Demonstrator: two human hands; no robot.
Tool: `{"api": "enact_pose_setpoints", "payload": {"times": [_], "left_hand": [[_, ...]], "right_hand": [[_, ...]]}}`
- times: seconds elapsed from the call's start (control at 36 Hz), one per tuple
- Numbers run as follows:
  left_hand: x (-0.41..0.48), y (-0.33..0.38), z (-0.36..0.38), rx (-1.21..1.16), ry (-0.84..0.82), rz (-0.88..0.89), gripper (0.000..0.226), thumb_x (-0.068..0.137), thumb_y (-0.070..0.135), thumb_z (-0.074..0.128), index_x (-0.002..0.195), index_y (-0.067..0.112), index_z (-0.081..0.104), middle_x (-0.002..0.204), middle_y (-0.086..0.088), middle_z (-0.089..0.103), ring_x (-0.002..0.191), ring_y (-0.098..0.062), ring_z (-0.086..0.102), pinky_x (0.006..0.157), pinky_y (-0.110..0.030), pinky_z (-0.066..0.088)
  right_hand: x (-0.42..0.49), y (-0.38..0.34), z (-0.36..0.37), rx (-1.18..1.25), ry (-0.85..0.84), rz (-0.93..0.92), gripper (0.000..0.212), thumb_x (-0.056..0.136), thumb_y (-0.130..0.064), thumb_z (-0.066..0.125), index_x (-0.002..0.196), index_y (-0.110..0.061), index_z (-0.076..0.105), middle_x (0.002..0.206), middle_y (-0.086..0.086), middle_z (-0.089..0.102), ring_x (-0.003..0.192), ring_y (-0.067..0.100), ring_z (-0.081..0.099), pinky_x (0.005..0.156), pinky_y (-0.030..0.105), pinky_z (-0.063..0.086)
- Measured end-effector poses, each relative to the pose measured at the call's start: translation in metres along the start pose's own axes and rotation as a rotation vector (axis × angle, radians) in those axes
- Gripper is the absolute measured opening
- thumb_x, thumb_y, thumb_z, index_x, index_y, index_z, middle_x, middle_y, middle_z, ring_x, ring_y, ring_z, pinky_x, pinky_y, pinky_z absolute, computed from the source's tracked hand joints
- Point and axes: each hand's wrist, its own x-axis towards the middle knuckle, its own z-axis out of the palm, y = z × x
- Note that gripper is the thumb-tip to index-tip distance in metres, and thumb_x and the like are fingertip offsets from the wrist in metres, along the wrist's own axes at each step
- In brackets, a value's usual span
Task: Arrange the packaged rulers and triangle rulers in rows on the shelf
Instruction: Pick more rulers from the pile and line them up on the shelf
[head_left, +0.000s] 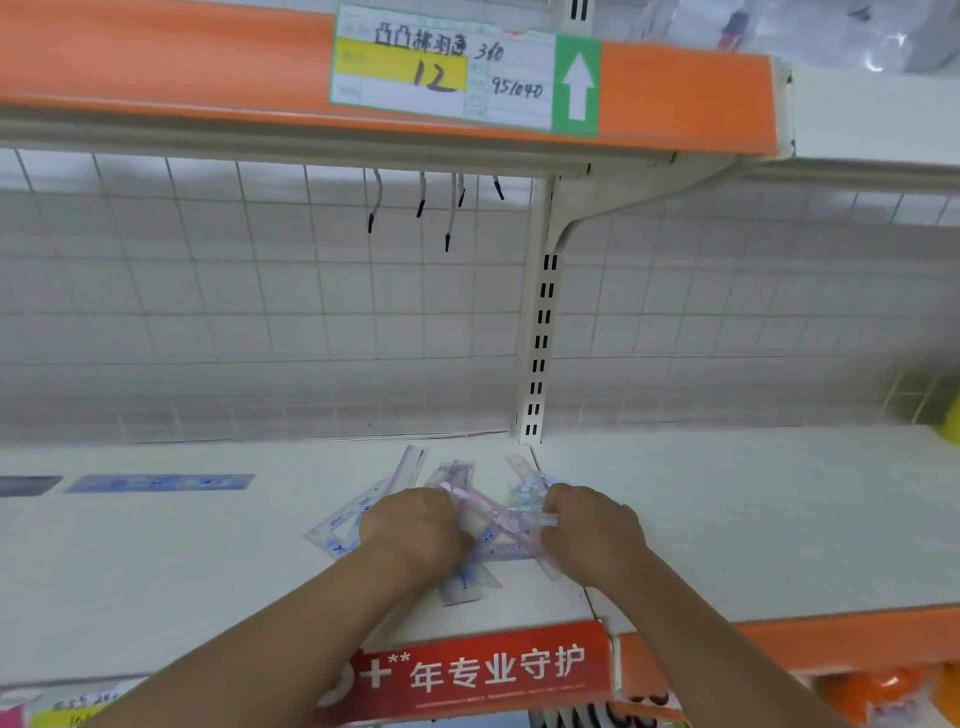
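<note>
Two hands down mid-board: left hand (410, 530), right hand (592, 530).
White metal shelf board (156, 571) below orange price rail (156, 62), white wire-grid back panel (208, 312) behind. Loose pile of clear-packaged rulers and triangle rulers (337, 525) flat on board, criss-crossed, near slotted upright (540, 338). Left hand knuckles-up on pile, fingers curled under, grip hidden: cannot tell. Right hand curled round end of pink-tinted pack (504, 519) atop pile.
</note>
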Motion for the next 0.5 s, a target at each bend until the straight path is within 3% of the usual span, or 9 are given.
{"api": "enact_pose_setpoints", "payload": {"times": [0.08,0.19,0.33,0.42,0.5], "left_hand": [[-0.0004,-0.0031,-0.0030,0.016,-0.003,0.003,0.028,0.091,0.035,0.048,0.112,0.018,0.057,0.088,0.003,0.054,0.087,-0.018,0.054,0.075,-0.027,0.044],[0.0015,-0.0037,-0.0031,0.024,-0.011,0.000,0.028,0.091,0.039,0.048,0.108,0.020,0.057,0.087,0.004,0.052,0.085,-0.017,0.053,0.073,-0.026,0.042],[0.0033,0.0000,0.0031,0.020,-0.016,0.009,0.050,0.091,0.047,0.048,0.132,0.019,0.049,0.118,0.003,0.061,0.106,-0.017,0.058,0.081,-0.028,0.044],[0.0038,0.0009,0.0049,0.023,-0.017,0.007,0.051,0.094,0.040,0.049,0.139,0.018,0.043,0.129,0.000,0.057,0.116,-0.019,0.055,0.090,-0.030,0.045],[0.0049,-0.0026,0.0027,-0.019,-0.006,0.020,0.039,0.093,0.027,0.050,0.131,0.016,0.047,0.128,-0.002,0.056,0.117,-0.020,0.054,0.090,-0.030,0.045]], "right_hand": [[0.0004,0.0005,0.0004,0.004,0.020,0.001,0.020,0.086,-0.017,0.048,0.105,-0.021,0.056,0.099,-0.003,0.062,0.084,0.019,0.055,0.073,0.027,0.035],[0.0002,0.0002,0.0019,0.005,0.000,0.001,0.021,0.088,-0.019,0.048,0.106,-0.021,0.057,0.104,-0.003,0.063,0.096,0.019,0.060,0.076,0.028,0.036],[-0.0005,-0.0001,0.0030,-0.003,-0.008,-0.013,0.003,0.088,-0.020,0.047,0.089,-0.021,0.050,0.088,-0.005,0.057,0.080,0.018,0.052,0.071,0.027,0.035],[-0.0008,0.0008,0.0040,-0.001,-0.010,-0.018,0.011,0.091,-0.025,0.046,0.097,-0.021,0.055,0.096,-0.003,0.061,0.081,0.018,0.052,0.072,0.027,0.035],[-0.0016,0.0006,0.0045,0.001,-0.009,-0.014,0.018,0.092,-0.027,0.046,0.105,-0.020,0.056,0.105,-0.003,0.064,0.086,0.019,0.055,0.073,0.028,0.035]]}}
